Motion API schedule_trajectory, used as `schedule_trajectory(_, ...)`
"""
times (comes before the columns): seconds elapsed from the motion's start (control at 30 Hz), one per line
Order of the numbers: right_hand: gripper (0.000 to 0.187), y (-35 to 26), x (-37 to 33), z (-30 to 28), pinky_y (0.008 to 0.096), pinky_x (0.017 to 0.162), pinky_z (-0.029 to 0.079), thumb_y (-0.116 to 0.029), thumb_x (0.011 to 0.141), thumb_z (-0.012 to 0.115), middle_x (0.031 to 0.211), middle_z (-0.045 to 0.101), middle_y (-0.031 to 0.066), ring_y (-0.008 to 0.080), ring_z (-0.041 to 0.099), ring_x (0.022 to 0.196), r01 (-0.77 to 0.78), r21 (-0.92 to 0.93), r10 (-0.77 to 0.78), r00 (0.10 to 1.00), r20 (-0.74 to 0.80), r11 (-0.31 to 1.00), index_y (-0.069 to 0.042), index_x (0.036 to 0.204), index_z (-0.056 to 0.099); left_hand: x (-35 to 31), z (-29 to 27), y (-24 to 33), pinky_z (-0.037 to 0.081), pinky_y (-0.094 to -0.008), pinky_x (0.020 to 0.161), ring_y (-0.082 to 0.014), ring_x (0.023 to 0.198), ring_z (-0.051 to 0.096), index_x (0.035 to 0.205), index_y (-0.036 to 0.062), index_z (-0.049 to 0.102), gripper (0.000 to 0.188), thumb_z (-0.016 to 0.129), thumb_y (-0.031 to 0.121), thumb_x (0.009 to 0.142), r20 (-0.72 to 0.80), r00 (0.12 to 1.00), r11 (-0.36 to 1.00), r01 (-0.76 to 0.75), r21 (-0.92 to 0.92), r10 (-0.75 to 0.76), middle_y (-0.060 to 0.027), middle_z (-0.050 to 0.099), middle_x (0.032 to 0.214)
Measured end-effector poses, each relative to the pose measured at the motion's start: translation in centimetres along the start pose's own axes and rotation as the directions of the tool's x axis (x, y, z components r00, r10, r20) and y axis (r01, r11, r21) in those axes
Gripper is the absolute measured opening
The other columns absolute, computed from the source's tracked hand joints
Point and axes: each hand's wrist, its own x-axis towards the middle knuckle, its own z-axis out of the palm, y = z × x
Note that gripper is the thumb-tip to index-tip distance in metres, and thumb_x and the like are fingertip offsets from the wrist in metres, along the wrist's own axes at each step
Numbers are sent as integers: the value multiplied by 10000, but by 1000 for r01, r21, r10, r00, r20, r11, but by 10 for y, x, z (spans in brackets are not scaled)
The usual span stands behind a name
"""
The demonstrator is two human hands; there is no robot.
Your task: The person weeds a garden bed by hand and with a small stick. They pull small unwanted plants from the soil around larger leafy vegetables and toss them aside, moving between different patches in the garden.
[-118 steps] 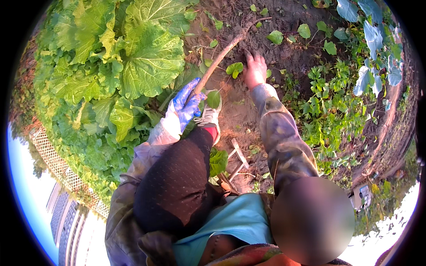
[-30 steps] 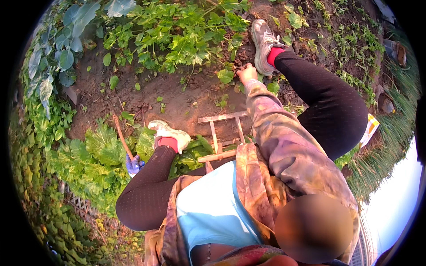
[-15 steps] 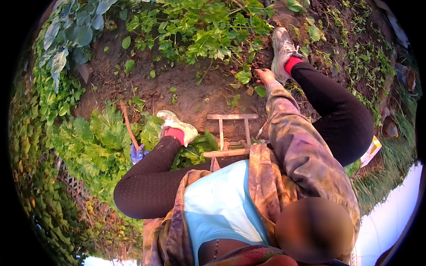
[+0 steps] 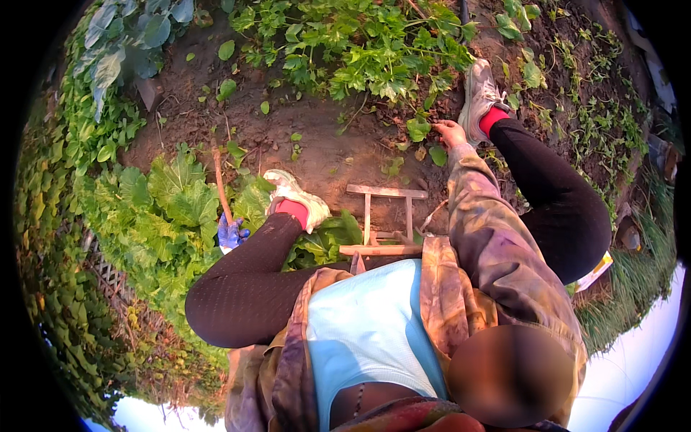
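Observation:
My bare right hand (image 4: 450, 134) reaches down to the soil beside my right shoe (image 4: 481, 97), close to a small green leaf (image 4: 417, 129). Its fingers are drawn together; anything between them is too small to make out. Outside my left shin, a blue glove, seemingly on my left hand (image 4: 232, 233), wraps the lower end of a thin wooden handle (image 4: 220, 183). My left arm is mostly hidden behind my bent leg, and whatever tool the handle belongs to cannot be told.
Between my feet lies a small wooden frame (image 4: 386, 216). Leafy celery-like plants (image 4: 345, 54) grow ahead, and broad-leaved greens (image 4: 176, 205) stand by my left shoe (image 4: 295, 196). Low vines (image 4: 604, 108) cover ground at the right. A white and yellow packet (image 4: 596, 272) sits behind my right knee.
The whole view has shifted, with most things now a little farther right. My right hand stays low beside the shoe, and the wooden handle stands slightly more upright.

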Motion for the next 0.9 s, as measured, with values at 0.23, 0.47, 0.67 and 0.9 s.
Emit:
schedule_trajectory(0.23,180,-55,-42,24,191,359,354,-134,872,615,822,626,-12,64,483,472,-89,51,63,925,374,995,-127,1051,595,-22,-54,6,454,-217,487,-57,573,520,1400,97,365,478,489,107,939,-177,974,968,-174,-181,142,-67,634,986)
schedule_trajectory(0.47,205,-66,-84,104,262,396,370,-171,820,693,781,621,2,133,519,500,-12,-121,54,934,354,993,-147,1007,612,-32,-158,-9,454,-221,486,-56,568,507,1387,97,393,467,502,93,933,-435,833,868,-458,-191,343,-61,639,962)
schedule_trajectory(0.67,162,-52,-127,169,264,403,364,-163,831,690,727,618,8,115,516,495,54,-268,87,869,487,962,-98,963,623,-42,-209,8,444,-216,469,-61,557,479,1366,108,440,479,544,34,904,-538,803,900,-401,-171,255,-40,639,917)
schedule_trajectory(0.9,174,-37,-146,205,238,418,355,-150,850,660,782,641,-29,80,510,524,43,-505,241,842,482,862,-113,1013,610,22,-283,37,492,-310,633,-169,675,588,1302,89,508,419,577,128,890,-653,680,933,-337,126,333,-96,666,939)
